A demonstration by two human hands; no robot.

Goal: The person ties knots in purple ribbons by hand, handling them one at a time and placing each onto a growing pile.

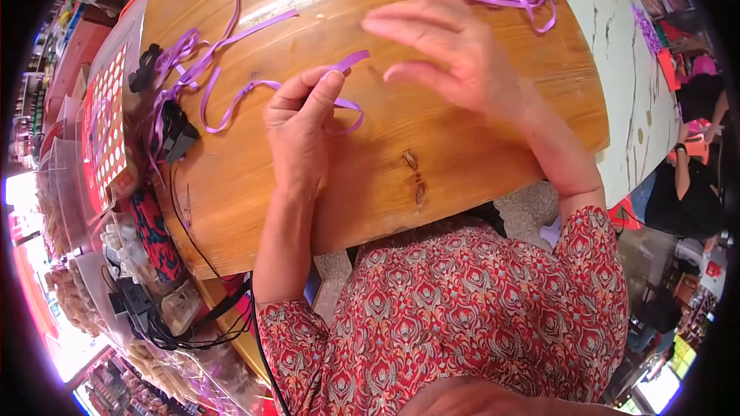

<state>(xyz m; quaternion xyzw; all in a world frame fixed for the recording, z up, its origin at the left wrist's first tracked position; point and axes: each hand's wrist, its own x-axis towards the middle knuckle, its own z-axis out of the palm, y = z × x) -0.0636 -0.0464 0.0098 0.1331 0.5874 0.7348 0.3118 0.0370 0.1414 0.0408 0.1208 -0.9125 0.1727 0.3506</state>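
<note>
The surface (pixel 462 146) in mid-frame is varnished wood, smooth and glossy with dark knots, the purple ribbon (pixel 254 88) across it is thin, flat, faintly shiny plastic-like strip, and the sleeve (pixel 593 262) at lower right is matt patterned red cloth.

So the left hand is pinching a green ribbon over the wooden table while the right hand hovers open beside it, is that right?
Not quite: the ribbon is purple, not green. The head view shows the left hand pinching it between thumb and fingers over the wooden table, while the right hand hovers open beside it.
</note>
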